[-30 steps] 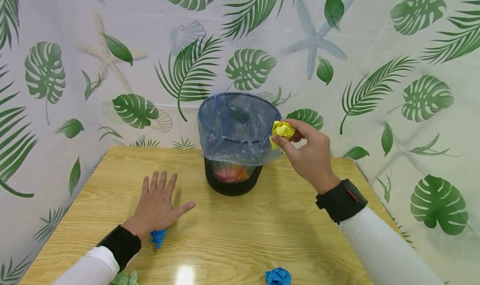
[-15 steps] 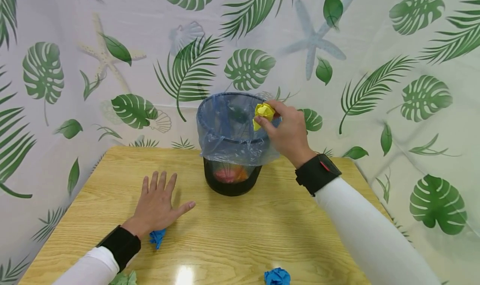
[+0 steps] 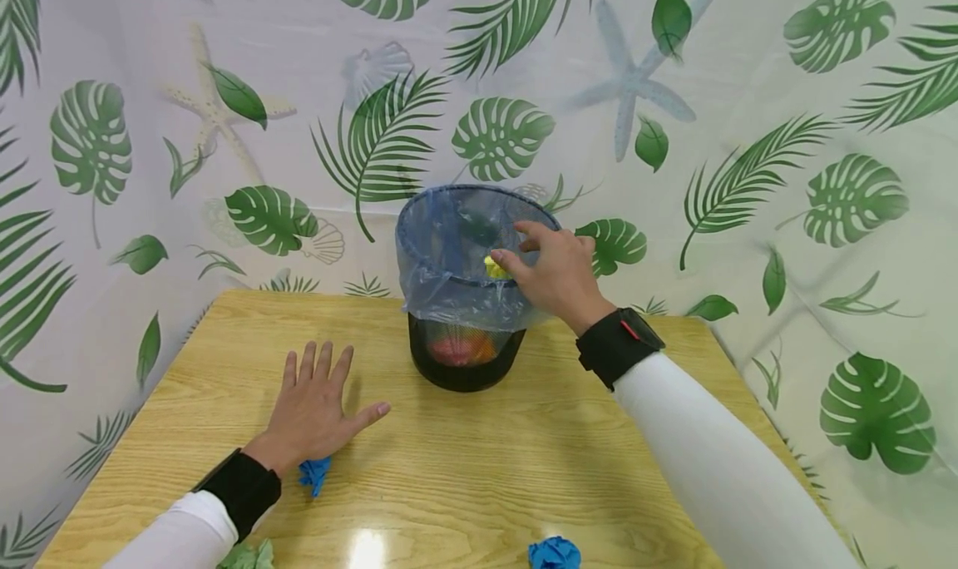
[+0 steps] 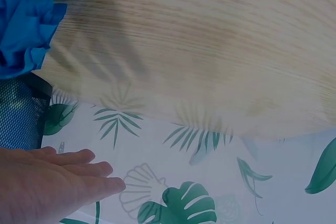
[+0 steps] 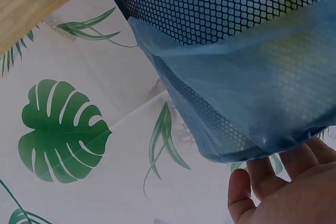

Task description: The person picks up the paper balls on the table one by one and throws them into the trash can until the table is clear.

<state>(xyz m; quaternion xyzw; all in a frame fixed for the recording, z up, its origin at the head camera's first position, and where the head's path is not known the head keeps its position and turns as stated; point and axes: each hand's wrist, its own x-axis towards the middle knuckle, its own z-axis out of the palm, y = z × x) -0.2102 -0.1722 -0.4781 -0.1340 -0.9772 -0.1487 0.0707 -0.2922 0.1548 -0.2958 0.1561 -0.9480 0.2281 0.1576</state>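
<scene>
A crumpled yellow paper ball is inside the mouth of a black mesh wastebasket, below my right thumb. Its blurred yellow patch shows through the mesh in the right wrist view. Above the basket's right rim, my right hand has its thumb and fingers parted, with nothing pinched between them. A blue plastic liner is folded over the rim. My left hand has its fingers spread, over the table's left side. A crumpled blue paper ball lies by that wrist, partly hidden; it looms large in the left wrist view.
Another blue paper ball lies near the front of the wooden table. Pale green crumpled paper is partly hidden by the left sleeve. Pink and orange paper shows through the basket's mesh. A leaf-patterned sheet hangs behind.
My right hand moved left from beside the rim to over the basket, then let go of the yellow paper ball, now lower and inside the mouth. The left hand stayed still.
</scene>
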